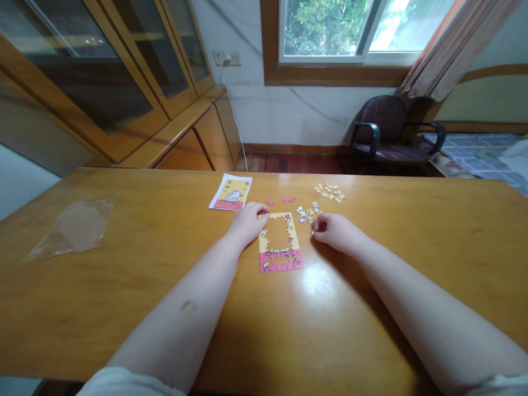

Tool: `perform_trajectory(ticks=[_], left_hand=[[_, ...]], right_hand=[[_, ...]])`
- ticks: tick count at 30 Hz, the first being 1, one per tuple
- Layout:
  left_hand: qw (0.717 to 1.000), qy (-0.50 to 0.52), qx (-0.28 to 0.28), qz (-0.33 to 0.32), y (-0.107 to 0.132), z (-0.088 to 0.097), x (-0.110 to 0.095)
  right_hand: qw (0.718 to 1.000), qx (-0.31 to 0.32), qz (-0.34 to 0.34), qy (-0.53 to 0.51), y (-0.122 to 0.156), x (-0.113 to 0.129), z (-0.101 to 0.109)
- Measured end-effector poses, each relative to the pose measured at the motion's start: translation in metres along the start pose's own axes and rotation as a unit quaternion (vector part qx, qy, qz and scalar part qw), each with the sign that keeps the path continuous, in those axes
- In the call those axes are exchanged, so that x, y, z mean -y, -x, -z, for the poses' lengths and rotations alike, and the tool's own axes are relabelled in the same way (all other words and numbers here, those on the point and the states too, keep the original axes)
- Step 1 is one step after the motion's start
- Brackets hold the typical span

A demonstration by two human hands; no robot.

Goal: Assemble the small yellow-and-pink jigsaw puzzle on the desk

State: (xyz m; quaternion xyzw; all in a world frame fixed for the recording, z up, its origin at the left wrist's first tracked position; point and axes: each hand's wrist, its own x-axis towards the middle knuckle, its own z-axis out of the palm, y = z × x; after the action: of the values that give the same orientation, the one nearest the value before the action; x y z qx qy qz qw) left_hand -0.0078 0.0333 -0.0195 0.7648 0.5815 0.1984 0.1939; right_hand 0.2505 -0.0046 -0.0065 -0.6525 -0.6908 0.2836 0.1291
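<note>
1 wooden table (165, 286) carries everything. My half-built jigsaw puzzle (280, 258) lies mid-table, its middle unfilled: light, thin, loosely locked, so I'd slide it flat rather than lift it. My left hand (249, 220) rests curved on its top left corner, gripping nothing. My right hand (335, 228) is pinched narrow beside the loose pieces (307, 212); whether it holds 1, I cannot tell. No writing reads on the picture card (231, 192).

Wood table (136, 275) varnished glossy, glare noted.
Puzzle frame (280, 259) read as matt printed card; picture sheet (231, 193) as smooth paper; bag (74, 226) as clear crinkled plastic; cabinet (181, 132) as polished wood, glass-fronted.
</note>
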Motion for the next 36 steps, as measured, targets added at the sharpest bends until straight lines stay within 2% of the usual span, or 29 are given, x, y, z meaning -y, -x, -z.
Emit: perform_trajectory(ticks=[7, 15, 18, 21, 26, 28, 31, 36], left_hand=[[1.000, 0.003, 0.000, 0.010, 0.000, 0.001, -0.002], [1.000, 0.004, -0.003, 0.005, 0.001, -0.001, 0.001], [1.000, 0.003, -0.003, 0.005, 0.000, -0.002, 0.001], [1.000, 0.002, -0.004, 0.007, 0.000, -0.002, 0.001], [1.000, -0.006, -0.002, 0.000, -0.001, -0.003, 0.003], [1.000, -0.008, -0.003, 0.000, -0.001, -0.004, 0.005], [1.000, -0.008, -0.006, -0.006, -0.002, -0.006, 0.006], [1.000, -0.008, -0.007, -0.003, -0.002, -0.006, 0.006]], right_hand=[[0.983, 0.048, 0.128, -0.123, 0.010, 0.017, -0.003], [0.973, 0.088, 0.168, -0.134, 0.018, 0.025, -0.023], [0.970, 0.084, 0.198, -0.110, 0.019, 0.026, -0.028], [0.963, 0.048, 0.259, -0.064, 0.022, 0.027, -0.026], [0.918, 0.018, 0.393, 0.053, 0.026, 0.023, -0.016], [0.909, 0.013, 0.405, 0.095, 0.027, 0.021, -0.015], [0.910, -0.002, 0.395, 0.123, 0.028, 0.021, -0.017], [0.903, 0.032, 0.412, 0.122, 0.029, 0.024, -0.016]])
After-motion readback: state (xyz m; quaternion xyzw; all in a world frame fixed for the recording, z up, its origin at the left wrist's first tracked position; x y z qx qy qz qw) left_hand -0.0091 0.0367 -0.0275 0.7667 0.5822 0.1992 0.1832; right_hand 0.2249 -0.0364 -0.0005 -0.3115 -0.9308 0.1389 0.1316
